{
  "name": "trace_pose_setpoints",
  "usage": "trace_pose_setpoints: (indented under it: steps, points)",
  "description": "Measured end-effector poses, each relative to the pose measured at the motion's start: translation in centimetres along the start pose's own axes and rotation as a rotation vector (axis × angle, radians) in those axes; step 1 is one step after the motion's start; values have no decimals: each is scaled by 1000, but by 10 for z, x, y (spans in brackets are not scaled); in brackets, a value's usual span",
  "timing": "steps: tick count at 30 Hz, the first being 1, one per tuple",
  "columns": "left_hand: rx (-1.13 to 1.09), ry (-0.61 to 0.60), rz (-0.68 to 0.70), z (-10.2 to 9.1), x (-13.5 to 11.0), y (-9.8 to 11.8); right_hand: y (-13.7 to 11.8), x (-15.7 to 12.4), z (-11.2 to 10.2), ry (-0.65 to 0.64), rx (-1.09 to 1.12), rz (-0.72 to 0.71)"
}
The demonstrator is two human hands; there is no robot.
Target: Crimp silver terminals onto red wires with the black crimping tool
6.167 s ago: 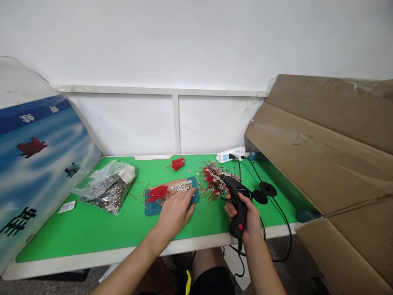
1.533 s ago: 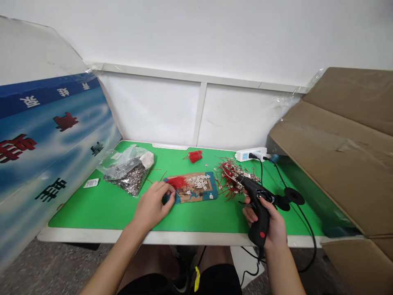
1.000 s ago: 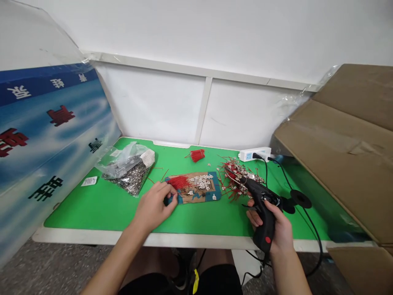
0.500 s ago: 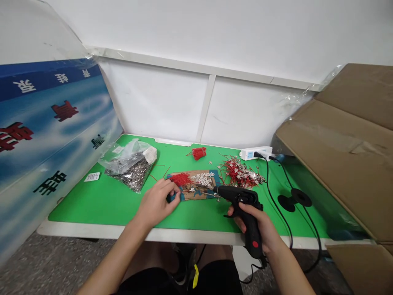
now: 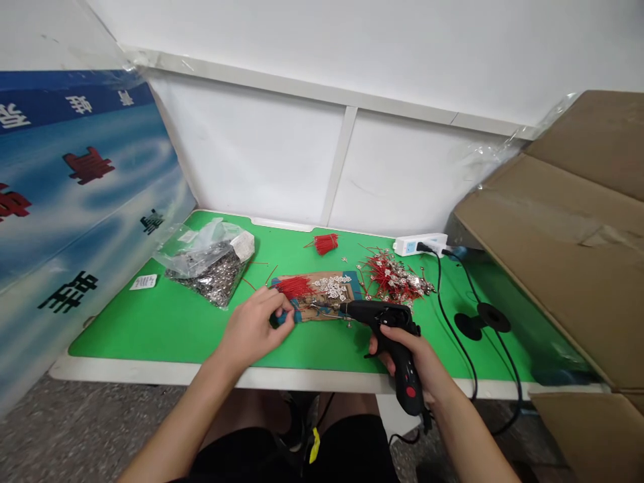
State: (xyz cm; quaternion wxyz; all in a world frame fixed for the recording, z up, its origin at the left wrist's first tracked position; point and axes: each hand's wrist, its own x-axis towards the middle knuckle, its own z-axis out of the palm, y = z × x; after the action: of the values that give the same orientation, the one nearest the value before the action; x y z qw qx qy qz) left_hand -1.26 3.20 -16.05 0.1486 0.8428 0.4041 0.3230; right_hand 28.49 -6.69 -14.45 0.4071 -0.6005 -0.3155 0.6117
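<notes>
My right hand (image 5: pixel 410 352) is wrapped round the handle of a black soldering gun (image 5: pixel 380 315). The gun's thin metal tip points left, over the lower part of a cardboard piece (image 5: pixel 327 314) with blue tape at its ends. My left hand (image 5: pixel 261 325) is closed in a pinch at the cardboard's left end, close to the tip; whatever lies between the fingertips is too small to make out. On the cardboard, a row of red wires (image 5: pixel 294 287) lies side by side, with small silver metal tabs (image 5: pixel 335 287) at their right ends.
A heap of red wires with metal tabs (image 5: pixel 395 276) lies right of the cardboard. Behind it are a bundle of red wires (image 5: pixel 326 244) and a white power strip (image 5: pixel 420 244). A plastic bag of metal parts (image 5: pixel 211 268), a black spool (image 5: pixel 481 322) and a large carton (image 5: pixel 558 248) flank the work area.
The soldering gun has moved left, bringing its tip closer to my left fingers over the cardboard. My left hand keeps its pinch in nearly the same place. The camera view has shifted slightly.
</notes>
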Motion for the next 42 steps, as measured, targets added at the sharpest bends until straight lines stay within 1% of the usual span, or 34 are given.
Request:
trace_pose_setpoints:
  steps: [6, 12, 24, 30, 35, 39, 42]
  points:
    - [16, -6, -13, 0, 1, 1, 3, 2, -3, -7, -7, -10]
    - [23, -7, -11, 2, 0, -1, 0, 1, -2, 3, -21, 22]
    - [14, -20, -21, 1, 0, 0, -4, -1, 1, 16, -27, 20]
    - [17, -4, -18, 2, 0, -1, -6, 1, 2, 26, -30, 73]
    - [-2, 8, -15, 1, -1, -1, -7, 4, 2, 45, -41, 89]
    - [0, 13, -11, 1, 0, -1, -7, 5, -1, 52, -40, 150]
    - [-5, 11, -13, 1, 1, -1, -7, 3, -1, 49, -38, 156]
